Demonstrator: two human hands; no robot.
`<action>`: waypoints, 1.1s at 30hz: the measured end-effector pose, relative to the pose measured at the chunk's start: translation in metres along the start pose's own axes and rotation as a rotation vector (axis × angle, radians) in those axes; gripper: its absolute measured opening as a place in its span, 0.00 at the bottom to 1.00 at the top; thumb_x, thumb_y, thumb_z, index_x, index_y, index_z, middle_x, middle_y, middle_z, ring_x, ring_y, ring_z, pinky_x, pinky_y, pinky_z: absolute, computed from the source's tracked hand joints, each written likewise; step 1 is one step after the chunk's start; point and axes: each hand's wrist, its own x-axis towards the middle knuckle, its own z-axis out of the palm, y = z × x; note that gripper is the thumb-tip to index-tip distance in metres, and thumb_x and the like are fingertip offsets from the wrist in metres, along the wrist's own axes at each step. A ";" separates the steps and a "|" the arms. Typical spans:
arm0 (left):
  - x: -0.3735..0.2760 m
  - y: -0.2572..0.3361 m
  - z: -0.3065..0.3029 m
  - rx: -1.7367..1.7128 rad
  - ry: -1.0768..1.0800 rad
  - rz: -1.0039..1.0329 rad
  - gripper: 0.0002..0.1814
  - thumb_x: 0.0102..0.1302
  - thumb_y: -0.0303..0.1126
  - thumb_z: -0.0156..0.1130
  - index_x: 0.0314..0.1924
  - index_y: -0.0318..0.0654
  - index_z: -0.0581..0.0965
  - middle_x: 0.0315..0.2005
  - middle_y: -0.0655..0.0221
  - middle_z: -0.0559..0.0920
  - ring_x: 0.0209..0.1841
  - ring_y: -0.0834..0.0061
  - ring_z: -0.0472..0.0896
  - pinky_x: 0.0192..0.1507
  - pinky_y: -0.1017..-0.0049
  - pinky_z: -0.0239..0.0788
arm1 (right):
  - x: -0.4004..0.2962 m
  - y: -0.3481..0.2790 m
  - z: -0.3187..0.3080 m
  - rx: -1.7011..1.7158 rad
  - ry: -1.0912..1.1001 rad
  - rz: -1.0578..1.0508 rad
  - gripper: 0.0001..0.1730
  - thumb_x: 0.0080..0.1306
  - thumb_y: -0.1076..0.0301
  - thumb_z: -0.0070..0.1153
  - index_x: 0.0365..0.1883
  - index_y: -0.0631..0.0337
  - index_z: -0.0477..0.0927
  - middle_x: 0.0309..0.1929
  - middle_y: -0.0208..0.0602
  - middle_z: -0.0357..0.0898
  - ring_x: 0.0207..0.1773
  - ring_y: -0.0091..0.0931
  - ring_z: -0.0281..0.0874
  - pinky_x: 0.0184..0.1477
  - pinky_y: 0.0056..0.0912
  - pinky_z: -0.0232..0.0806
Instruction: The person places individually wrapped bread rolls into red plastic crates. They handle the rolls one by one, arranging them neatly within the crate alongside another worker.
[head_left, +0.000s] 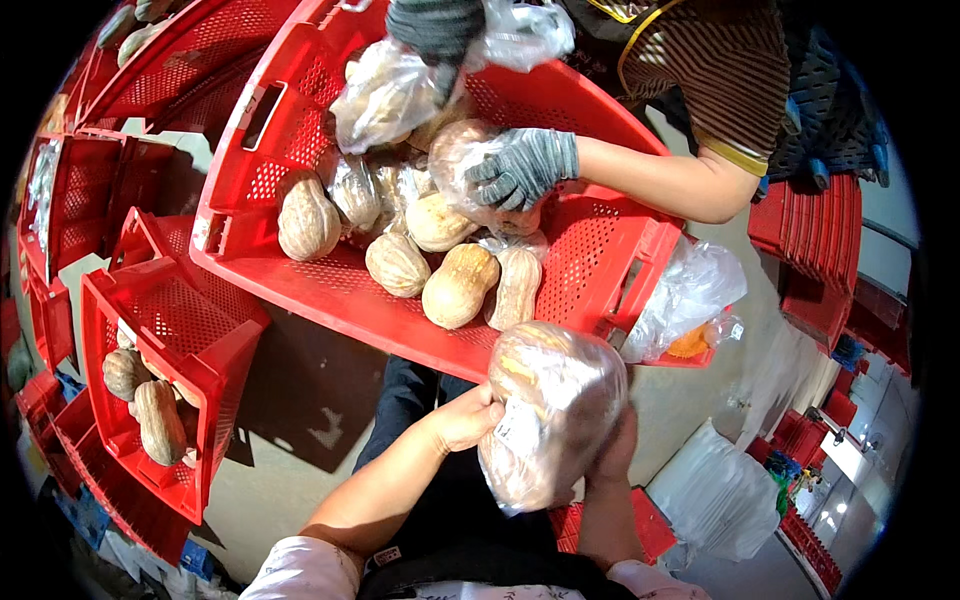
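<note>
A clear plastic bag of butternut squash (555, 412) hangs in front of my body, bearing a white label with print. My left hand (469, 418) grips its left side, thumb near the label. On the right side, my right hand (616, 446) supports the bag, its fingers partly hidden behind the plastic. Just beyond the bag is a large red plastic crate (315, 281) with perforated walls. Inside lie loose squash, among them an orange-tan squash (460, 286) and a pale ribbed squash (308, 217). Bagged squash (355, 193) are piled behind them.
A co-worker's gloved hand (517, 171) rests on a bagged squash in the crate; the other gloved hand (436, 30) holds plastic bags. Another red crate (176, 300) with squash stands at left. Plastic bags (679, 300) hang at the crate's right end. Stacked red crates (810, 232) stand farther right.
</note>
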 end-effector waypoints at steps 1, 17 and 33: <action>-0.002 -0.001 0.002 0.015 0.046 0.024 0.48 0.55 0.45 0.69 0.68 0.37 0.51 0.61 0.66 0.66 0.62 0.71 0.64 0.63 0.69 0.56 | -0.003 -0.004 0.000 -0.110 -0.046 -0.018 0.49 0.60 0.41 0.49 0.69 0.62 0.46 0.69 0.43 0.49 0.70 0.36 0.50 0.69 0.41 0.46; 0.077 0.061 0.047 1.133 0.855 0.633 0.25 0.58 0.20 0.58 0.54 0.29 0.60 0.47 0.55 0.73 0.50 0.69 0.73 0.54 0.73 0.63 | 0.138 0.023 0.022 -0.671 -0.409 -0.182 0.53 0.52 0.72 0.65 0.68 0.67 0.41 0.64 0.44 0.55 0.66 0.31 0.55 0.65 0.35 0.54; 0.092 0.058 0.004 1.283 1.020 0.535 0.10 0.58 0.33 0.61 0.28 0.35 0.70 0.21 0.47 0.76 0.29 0.46 0.76 0.31 0.58 0.67 | 0.177 0.069 -0.006 -0.845 -0.322 0.072 0.15 0.59 0.74 0.50 0.45 0.70 0.75 0.42 0.34 0.78 0.43 0.21 0.73 0.45 0.24 0.67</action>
